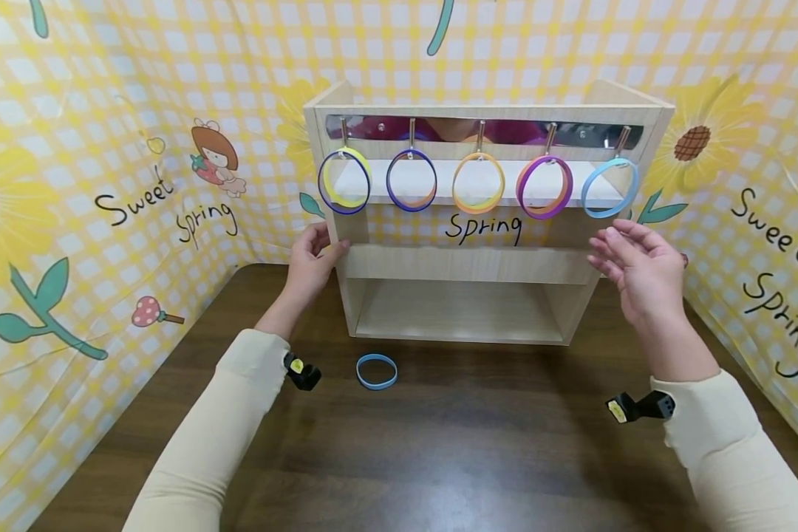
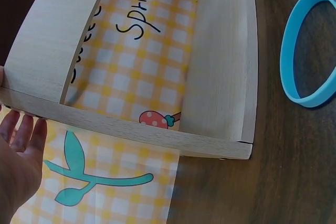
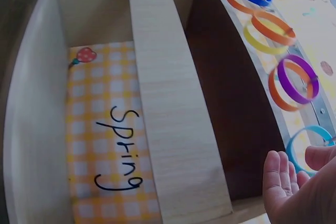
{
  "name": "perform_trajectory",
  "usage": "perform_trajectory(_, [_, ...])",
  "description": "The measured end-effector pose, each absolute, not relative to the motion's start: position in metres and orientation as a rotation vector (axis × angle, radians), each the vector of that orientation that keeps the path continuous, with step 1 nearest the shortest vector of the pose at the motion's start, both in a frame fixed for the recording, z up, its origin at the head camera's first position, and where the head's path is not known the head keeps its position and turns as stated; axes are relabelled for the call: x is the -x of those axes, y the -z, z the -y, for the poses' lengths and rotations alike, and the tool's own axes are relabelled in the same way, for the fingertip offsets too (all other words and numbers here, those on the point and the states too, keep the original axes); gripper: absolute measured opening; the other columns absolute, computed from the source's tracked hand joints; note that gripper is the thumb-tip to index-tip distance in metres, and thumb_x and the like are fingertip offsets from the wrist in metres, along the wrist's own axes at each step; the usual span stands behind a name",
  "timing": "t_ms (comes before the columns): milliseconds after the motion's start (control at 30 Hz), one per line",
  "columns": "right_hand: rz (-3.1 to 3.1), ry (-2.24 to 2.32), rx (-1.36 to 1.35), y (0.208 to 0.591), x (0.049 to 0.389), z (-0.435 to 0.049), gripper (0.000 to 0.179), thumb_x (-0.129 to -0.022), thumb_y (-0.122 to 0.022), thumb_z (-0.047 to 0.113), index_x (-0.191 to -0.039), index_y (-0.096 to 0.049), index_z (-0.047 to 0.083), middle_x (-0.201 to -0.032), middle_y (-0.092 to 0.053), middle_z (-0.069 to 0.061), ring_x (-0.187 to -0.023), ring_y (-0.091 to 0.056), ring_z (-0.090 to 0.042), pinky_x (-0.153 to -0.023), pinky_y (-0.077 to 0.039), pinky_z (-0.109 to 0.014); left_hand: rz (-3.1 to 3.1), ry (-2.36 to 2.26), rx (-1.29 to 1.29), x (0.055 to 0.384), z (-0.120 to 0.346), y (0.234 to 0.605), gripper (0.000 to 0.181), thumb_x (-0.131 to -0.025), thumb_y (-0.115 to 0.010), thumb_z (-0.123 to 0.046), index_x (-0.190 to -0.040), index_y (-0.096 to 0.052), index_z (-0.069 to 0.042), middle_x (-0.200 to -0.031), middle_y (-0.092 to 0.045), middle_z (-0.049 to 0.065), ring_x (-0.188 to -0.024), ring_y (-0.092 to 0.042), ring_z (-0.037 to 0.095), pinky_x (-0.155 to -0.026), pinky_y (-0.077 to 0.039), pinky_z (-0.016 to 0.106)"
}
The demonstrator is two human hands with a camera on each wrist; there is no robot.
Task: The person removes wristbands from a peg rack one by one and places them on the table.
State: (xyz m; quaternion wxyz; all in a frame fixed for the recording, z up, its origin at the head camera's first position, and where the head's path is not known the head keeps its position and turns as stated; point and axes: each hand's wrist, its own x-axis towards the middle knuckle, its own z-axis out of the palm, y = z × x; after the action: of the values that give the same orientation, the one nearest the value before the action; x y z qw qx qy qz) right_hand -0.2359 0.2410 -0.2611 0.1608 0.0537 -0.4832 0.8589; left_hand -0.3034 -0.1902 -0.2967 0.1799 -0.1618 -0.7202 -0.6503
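Where the checked cloth (image 1: 193, 81) closes off the back and both sides, the worktop (image 1: 439, 443) gives its widest room for moving in front of the wooden rack (image 1: 472, 266). The rack, upright toward the back, looks stiff and fairly light, apt to slide or tip if pushed high; its side panels (image 1: 351, 309) seem the best hold. The left grip (image 1: 311, 258) holds the left one lightly, thumb at the front edge, fingers outside; the right grip (image 1: 645, 270) is spread, just below the light blue band (image 1: 635, 183), contact unclear. The hanging bands (image 1: 520, 193) look soft and springy, best pinched at the rim, like the loose blue band (image 1: 377, 386) lying before the rack.
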Motion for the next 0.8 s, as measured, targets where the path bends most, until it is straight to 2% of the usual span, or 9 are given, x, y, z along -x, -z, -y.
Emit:
perform_trajectory(233, [1.294,-2.513,-0.119,0.25,0.241,-0.25,0.027,-0.083,-0.073,0.0,-0.107,-0.061,-0.001,-0.091,-0.068,-0.011,-0.081,-0.07,-0.02,-0.067,-0.057,-0.032,2.049,1.839,0.451,0.302,0.19,0.295,0.039,-0.092,-0.061,-0.001,-0.127,-0.048,0.011,-0.12,-0.056,0.013,-0.11,-0.054,0.018,-0.088,-0.047,0.027])
perform_trajectory(467, [1.272,-2.57,-0.115,0.242,0.247,-0.255,0.026,-0.084,-0.072,0.0,-0.108,-0.061,0.0,-0.093,-0.069,-0.011,-0.078,-0.07,-0.021,-0.067,-0.057,-0.033,2.044,1.837,0.464,0.305,0.19,0.296,0.04,-0.091,-0.062,-0.001,-0.126,-0.048,0.013,-0.126,-0.053,0.027,-0.114,-0.054,0.023,-0.088,-0.047,0.027])
perform_trajectory(633, [1.278,-2.589,-0.1,0.24,0.248,-0.256,0.03,-0.084,-0.072,0.001,-0.111,-0.06,0.001,-0.095,-0.068,-0.011,-0.078,-0.07,-0.021,-0.068,-0.057,-0.033,2.042,1.834,0.467,0.305,0.19,0.296,0.036,-0.091,-0.063,-0.002,-0.123,-0.051,0.009,-0.121,-0.057,0.018,-0.119,-0.051,0.034,-0.087,-0.047,0.027])
perform_trajectory(800, [1.283,-2.597,-0.103,0.237,0.249,-0.254,0.031,-0.084,-0.072,0.001,-0.112,-0.06,0.002,-0.096,-0.069,-0.012,-0.079,-0.07,-0.022,-0.068,-0.057,-0.033,2.043,1.833,0.457,0.303,0.191,0.296,0.037,-0.091,-0.064,-0.004,-0.123,-0.051,0.008,-0.116,-0.059,0.008,-0.118,-0.051,0.035,-0.086,-0.047,0.026])
